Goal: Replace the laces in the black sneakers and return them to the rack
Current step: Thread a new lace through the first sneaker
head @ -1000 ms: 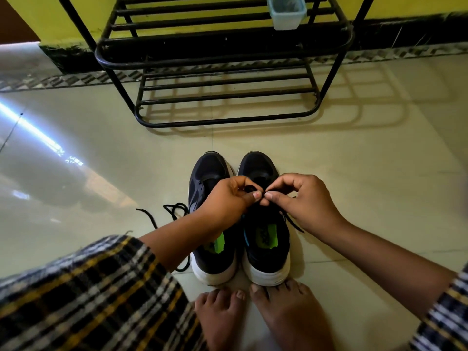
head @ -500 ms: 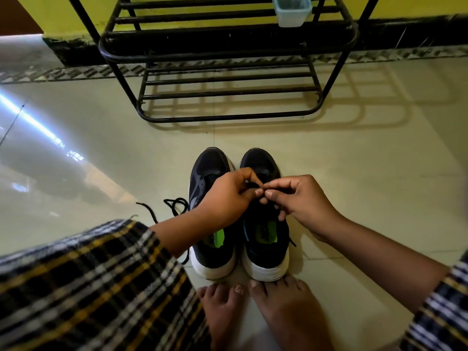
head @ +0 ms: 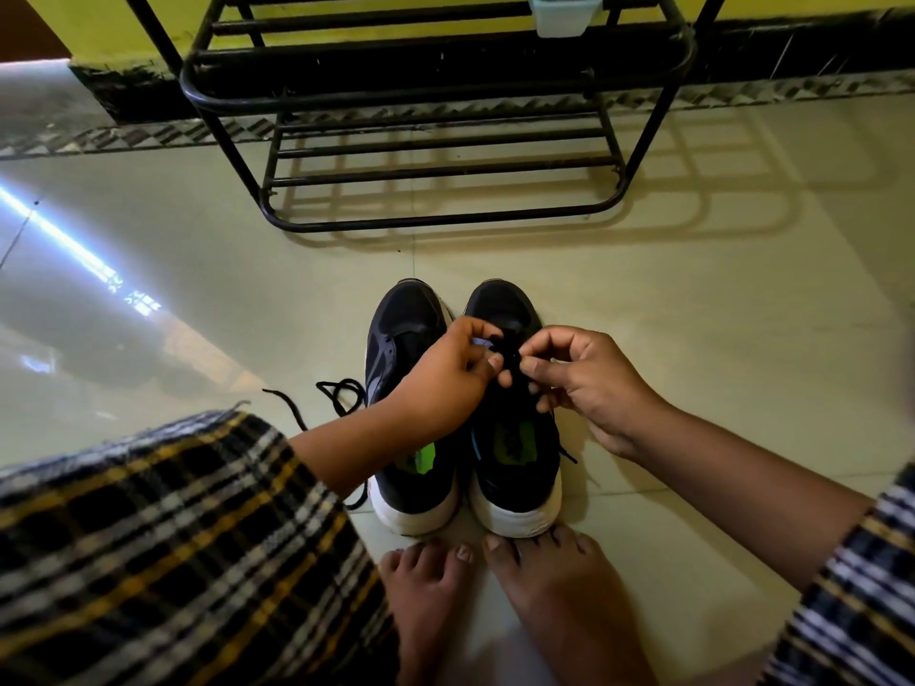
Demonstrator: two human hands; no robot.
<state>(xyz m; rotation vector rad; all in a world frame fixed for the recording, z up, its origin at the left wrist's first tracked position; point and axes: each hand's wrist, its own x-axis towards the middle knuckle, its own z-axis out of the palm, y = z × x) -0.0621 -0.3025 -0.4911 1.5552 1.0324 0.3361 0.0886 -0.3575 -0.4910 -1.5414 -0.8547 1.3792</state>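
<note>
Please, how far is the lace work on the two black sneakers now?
Done: nothing looks finished. In hand: both the left hand and the right hand pinch a black lace over the right sneaker. Left: the left sneaker shows no lacing, a loose lace lies on the floor beside it, and the rack holds no shoes.

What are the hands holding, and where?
Both the left hand and right hand pinch the thin black shoelace above the right black sneaker's tongue.
</note>
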